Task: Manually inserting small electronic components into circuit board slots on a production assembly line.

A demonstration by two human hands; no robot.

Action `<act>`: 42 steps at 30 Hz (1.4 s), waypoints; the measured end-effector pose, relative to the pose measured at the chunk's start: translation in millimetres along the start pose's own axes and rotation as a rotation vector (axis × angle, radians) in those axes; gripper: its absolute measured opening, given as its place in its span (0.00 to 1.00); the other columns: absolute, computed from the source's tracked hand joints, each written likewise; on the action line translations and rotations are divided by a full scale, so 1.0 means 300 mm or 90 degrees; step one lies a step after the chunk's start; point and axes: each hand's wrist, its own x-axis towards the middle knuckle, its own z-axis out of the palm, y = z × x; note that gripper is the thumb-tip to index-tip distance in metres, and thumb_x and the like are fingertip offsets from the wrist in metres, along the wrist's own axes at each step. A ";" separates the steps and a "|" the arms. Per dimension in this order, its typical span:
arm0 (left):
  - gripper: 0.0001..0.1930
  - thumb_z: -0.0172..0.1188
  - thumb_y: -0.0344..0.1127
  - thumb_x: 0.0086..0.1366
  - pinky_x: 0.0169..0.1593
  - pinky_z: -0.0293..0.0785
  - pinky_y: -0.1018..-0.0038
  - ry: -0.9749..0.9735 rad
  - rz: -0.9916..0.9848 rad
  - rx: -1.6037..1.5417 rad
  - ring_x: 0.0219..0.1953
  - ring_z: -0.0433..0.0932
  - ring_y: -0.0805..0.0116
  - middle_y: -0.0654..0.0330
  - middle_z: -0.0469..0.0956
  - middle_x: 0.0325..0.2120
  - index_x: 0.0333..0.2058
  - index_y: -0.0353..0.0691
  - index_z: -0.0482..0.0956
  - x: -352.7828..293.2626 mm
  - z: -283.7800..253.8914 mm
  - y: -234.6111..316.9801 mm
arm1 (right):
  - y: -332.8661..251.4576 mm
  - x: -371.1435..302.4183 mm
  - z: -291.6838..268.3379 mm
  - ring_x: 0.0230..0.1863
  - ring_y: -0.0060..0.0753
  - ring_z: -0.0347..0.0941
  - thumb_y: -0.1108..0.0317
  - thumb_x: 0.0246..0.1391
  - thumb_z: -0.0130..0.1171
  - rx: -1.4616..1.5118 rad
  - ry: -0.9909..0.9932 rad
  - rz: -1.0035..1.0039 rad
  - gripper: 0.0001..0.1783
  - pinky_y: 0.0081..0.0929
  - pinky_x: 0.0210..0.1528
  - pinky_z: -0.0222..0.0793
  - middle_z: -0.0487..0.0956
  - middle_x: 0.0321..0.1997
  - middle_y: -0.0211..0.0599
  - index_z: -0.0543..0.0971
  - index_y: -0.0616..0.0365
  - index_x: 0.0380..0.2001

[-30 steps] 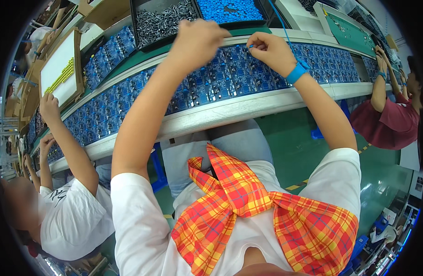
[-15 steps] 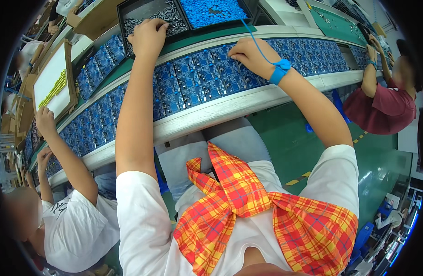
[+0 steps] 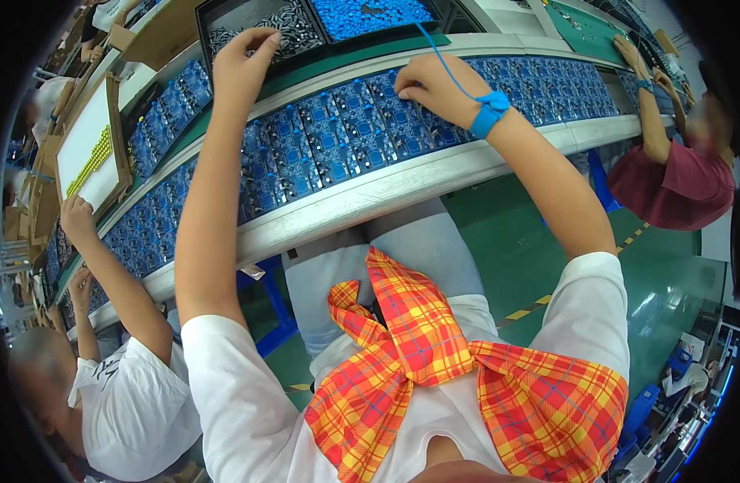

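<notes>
My left hand (image 3: 243, 66) is raised at the near edge of a black tray of small dark cylindrical parts (image 3: 293, 34). Its thumb and index finger are pinched together; whatever may be between them is too small to make out. Over a long row of blue circuit boards (image 3: 338, 133) is my right hand (image 3: 441, 84), fingers curled and tips close together just above a board. I cannot see what they hold, if anything. A blue wrist strap (image 3: 489, 114) with a cord is around my right wrist. Small blue parts (image 3: 370, 18) fill the tray's right compartment.
A pale rail (image 3: 346, 197) runs along the boards' near side. More boards (image 3: 173, 113) lie at left, beside a white-bottomed box with yellow parts (image 3: 92, 161). Co-workers in white (image 3: 136, 402) and maroon (image 3: 667, 185) sit at either side. A blue stool (image 3: 277, 318) stands below.
The view has shifted slightly, and my left forearm has swung left. My right hand's fingers stay over the boards. At right, the co-worker in maroon has reached a hand farther over the green surface.
</notes>
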 end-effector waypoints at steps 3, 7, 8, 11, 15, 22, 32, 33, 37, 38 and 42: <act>0.13 0.66 0.42 0.63 0.45 0.74 0.74 -0.035 0.001 -0.018 0.38 0.81 0.73 0.60 0.85 0.33 0.41 0.42 0.87 -0.050 -0.017 0.044 | -0.003 0.012 -0.019 0.36 0.44 0.79 0.68 0.53 0.64 0.075 -0.014 0.040 0.05 0.36 0.40 0.75 0.82 0.33 0.40 0.85 0.57 0.33; 0.12 0.67 0.38 0.63 0.45 0.75 0.75 -0.130 -0.059 -0.050 0.37 0.81 0.74 0.60 0.85 0.34 0.41 0.38 0.86 -0.173 -0.006 0.164 | 0.022 0.015 -0.011 0.35 0.42 0.80 0.69 0.53 0.65 0.059 -0.024 0.024 0.06 0.34 0.40 0.76 0.83 0.34 0.41 0.84 0.58 0.32; 0.12 0.67 0.38 0.63 0.45 0.75 0.75 -0.132 -0.059 -0.048 0.37 0.81 0.74 0.60 0.85 0.34 0.41 0.38 0.86 -0.208 -0.005 0.185 | 0.019 0.013 -0.006 0.35 0.42 0.80 0.69 0.53 0.65 0.062 -0.024 0.026 0.06 0.34 0.40 0.76 0.83 0.34 0.41 0.84 0.58 0.32; 0.12 0.67 0.36 0.62 0.46 0.75 0.76 -0.253 -0.114 -0.090 0.38 0.81 0.74 0.59 0.86 0.34 0.41 0.37 0.86 -0.271 0.009 0.222 | 0.015 0.023 -0.006 0.35 0.42 0.80 0.69 0.53 0.65 0.033 -0.023 0.028 0.06 0.34 0.40 0.76 0.83 0.34 0.42 0.84 0.59 0.32; 0.11 0.67 0.34 0.62 0.45 0.75 0.77 -0.302 -0.154 -0.139 0.39 0.81 0.74 0.58 0.86 0.35 0.41 0.35 0.86 -0.301 0.014 0.271 | 0.016 0.023 0.011 0.33 0.43 0.80 0.69 0.52 0.64 0.021 0.014 0.019 0.06 0.36 0.39 0.76 0.83 0.31 0.42 0.85 0.59 0.32; 0.12 0.63 0.32 0.65 0.46 0.74 0.78 -0.311 -0.164 -0.254 0.41 0.81 0.75 0.59 0.85 0.38 0.46 0.35 0.82 -0.315 0.043 0.234 | -0.014 0.016 -0.005 0.32 0.45 0.79 0.69 0.52 0.61 -0.035 0.004 0.032 0.06 0.37 0.37 0.76 0.83 0.29 0.42 0.84 0.58 0.30; 0.13 0.61 0.30 0.67 0.46 0.74 0.78 -0.294 -0.125 -0.251 0.39 0.81 0.74 0.58 0.85 0.38 0.49 0.35 0.82 -0.340 0.084 0.244 | -0.019 0.002 0.014 0.31 0.47 0.79 0.69 0.51 0.60 -0.003 0.061 0.059 0.05 0.39 0.36 0.76 0.82 0.28 0.44 0.83 0.58 0.27; 0.12 0.61 0.30 0.67 0.45 0.73 0.78 -0.303 -0.119 -0.226 0.39 0.80 0.74 0.59 0.85 0.37 0.48 0.36 0.82 -0.339 0.084 0.244 | -0.020 0.003 0.011 0.32 0.48 0.79 0.69 0.52 0.60 -0.018 0.056 0.040 0.06 0.39 0.36 0.76 0.82 0.28 0.44 0.83 0.58 0.28; 0.10 0.62 0.31 0.67 0.44 0.73 0.79 -0.311 -0.061 -0.155 0.37 0.79 0.75 0.62 0.84 0.36 0.45 0.38 0.85 -0.332 0.086 0.251 | -0.021 0.014 0.004 0.32 0.47 0.80 0.69 0.53 0.60 -0.064 0.030 0.001 0.06 0.38 0.36 0.76 0.83 0.29 0.44 0.84 0.58 0.30; 0.10 0.62 0.31 0.66 0.43 0.73 0.79 -0.300 -0.014 -0.135 0.37 0.79 0.76 0.63 0.84 0.35 0.44 0.39 0.85 -0.330 0.087 0.257 | -0.020 0.017 0.003 0.33 0.47 0.80 0.68 0.53 0.60 -0.082 0.016 -0.003 0.07 0.38 0.37 0.77 0.83 0.29 0.44 0.84 0.58 0.31; 0.09 0.63 0.32 0.66 0.42 0.74 0.78 -0.310 -0.080 -0.154 0.36 0.78 0.75 0.63 0.84 0.33 0.43 0.39 0.86 -0.332 0.077 0.284 | -0.016 0.035 -0.015 0.33 0.44 0.81 0.66 0.56 0.61 -0.069 0.059 -0.037 0.08 0.36 0.38 0.77 0.83 0.29 0.43 0.85 0.57 0.35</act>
